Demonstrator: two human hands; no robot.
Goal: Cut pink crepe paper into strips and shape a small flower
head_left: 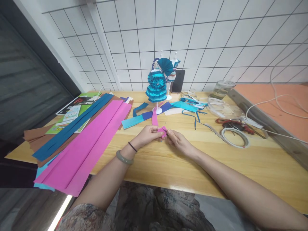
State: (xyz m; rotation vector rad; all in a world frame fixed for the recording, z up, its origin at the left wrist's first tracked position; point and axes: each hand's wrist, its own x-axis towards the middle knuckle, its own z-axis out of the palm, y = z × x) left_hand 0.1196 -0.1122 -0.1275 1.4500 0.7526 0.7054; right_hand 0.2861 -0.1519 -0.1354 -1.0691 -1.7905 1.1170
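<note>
Close above the table, my left hand [150,133] pinches a small folded piece of pink paper [163,131]. My right hand [179,141] is closed at the right edge of that paper, its fingertips almost meeting the left ones. A small dark thing shows at the right fingertips, too small to name. Just beyond the hands stands a white mini dress form wearing a pleated teal paper dress [157,84]. A pink strip [155,118] lies at its base, among light blue and dark blue strips [132,122].
Long pink paper sheets [81,144] and a dark blue sheet [74,125] overlap on the left, over magazines. A tape roll [235,138], a jar [222,89] and a cable [276,96] are on the right. A phone [178,81] leans on the tiled wall.
</note>
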